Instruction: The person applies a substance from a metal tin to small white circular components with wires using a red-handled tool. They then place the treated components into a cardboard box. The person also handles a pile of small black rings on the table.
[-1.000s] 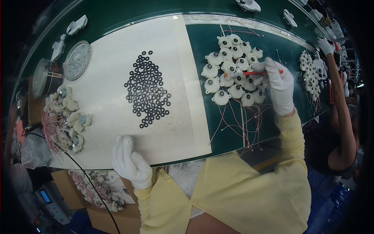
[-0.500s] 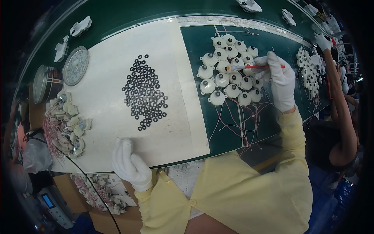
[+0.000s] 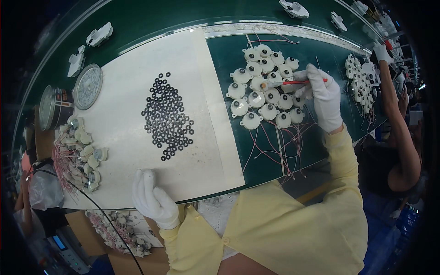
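Nearest, the gloved left hand (image 3: 153,199) rests at the front edge of the white mat (image 3: 201,169), half open with its fingers loosely curled. To the right and farther in, the gloved right hand (image 3: 324,96) is closed around a red-handled brush (image 3: 293,82), pinching it between thumb and fingertips. The brush lies nearly level across the grip: its red end pokes out past the right side of the fingers, while its tip projects left, over the round cream units (image 3: 256,101) clustered on the green surface (image 3: 220,57). Whether the tip touches a unit, I cannot tell. Black rings (image 3: 166,101) lie spread on the mat, well apart from both hands. Beyond, white parts (image 3: 99,34) sit along a green strip (image 3: 192,13).
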`<state>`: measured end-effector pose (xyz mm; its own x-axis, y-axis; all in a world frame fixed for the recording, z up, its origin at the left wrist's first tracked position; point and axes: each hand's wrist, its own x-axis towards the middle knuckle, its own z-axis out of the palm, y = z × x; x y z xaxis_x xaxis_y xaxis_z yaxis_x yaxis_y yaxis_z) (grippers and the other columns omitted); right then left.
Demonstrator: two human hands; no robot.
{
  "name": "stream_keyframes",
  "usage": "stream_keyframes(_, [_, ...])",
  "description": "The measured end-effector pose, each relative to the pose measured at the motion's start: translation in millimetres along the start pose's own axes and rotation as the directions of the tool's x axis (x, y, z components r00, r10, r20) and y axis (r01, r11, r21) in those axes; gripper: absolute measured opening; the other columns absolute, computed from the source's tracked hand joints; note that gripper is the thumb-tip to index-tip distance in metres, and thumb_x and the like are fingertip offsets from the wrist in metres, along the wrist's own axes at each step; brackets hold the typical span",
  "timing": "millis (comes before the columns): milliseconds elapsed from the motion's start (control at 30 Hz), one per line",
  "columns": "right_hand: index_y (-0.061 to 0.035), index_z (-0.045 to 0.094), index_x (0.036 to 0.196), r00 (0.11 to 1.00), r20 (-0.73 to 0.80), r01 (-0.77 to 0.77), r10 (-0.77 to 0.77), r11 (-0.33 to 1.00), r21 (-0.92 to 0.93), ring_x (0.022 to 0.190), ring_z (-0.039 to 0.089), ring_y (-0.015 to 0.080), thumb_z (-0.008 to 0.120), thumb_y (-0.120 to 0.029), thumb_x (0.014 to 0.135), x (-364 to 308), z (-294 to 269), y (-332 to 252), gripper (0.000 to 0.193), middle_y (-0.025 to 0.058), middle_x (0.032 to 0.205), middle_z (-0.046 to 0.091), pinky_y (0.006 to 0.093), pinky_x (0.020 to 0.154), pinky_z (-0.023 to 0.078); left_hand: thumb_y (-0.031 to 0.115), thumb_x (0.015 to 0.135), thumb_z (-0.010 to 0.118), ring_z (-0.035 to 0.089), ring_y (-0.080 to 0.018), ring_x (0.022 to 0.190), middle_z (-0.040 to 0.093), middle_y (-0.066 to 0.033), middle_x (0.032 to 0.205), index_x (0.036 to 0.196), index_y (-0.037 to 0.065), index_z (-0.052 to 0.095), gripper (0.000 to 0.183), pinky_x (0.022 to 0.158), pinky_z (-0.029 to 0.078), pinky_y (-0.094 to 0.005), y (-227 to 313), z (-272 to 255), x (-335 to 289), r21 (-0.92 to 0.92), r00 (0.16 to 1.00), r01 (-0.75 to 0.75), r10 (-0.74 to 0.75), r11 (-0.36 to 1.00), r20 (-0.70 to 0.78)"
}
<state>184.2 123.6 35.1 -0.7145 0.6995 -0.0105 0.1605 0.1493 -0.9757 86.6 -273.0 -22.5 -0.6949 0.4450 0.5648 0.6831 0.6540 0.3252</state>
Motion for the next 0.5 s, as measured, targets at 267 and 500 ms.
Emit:
stream_keyframes(267, [0.0002, 0.071, 0.097, 0.994, -0.105, 0.044, -0.044, 0.999, 0.004, 0.059, 0.061, 0.0078, 0.055, -0.042, 0.101, 3, -1, -20, 0.045, 0.0089, 0.078, 0.072, 0.0193, 0.053, 0.038, 0.004, 0.096, 0.043, 0.062, -0.0415, 0.109, 0.067, -0.0203, 0.114, 0.118, -0.007, 0.063, 0.032, 0.093, 0.048, -0.0484, 0, -2, -1, 0.001, 1.000, 0.007, -0.007, 1.000, 0.019])
stream_keyframes(500, [0.0011, 0.072, 0.097, 0.998, 0.047, -0.035, 0.033, 0.998, 0.048, 0.063, 0.060, 0.0060, 0.063, -0.042, 0.097, 29, 19, -28, 0.043, 0.0041, 0.085, 0.071, 0.0196, 0.057, 0.042, 0.003, 0.093, 0.044, 0.062, -0.0427, 0.107, 0.067, -0.0180, 0.113, 0.118, -0.004, 0.063, 0.032, 0.091, 0.049, -0.0497, 0, 2, -1, -0.001, 1.000, -0.002, 0.002, 1.000, -0.009])
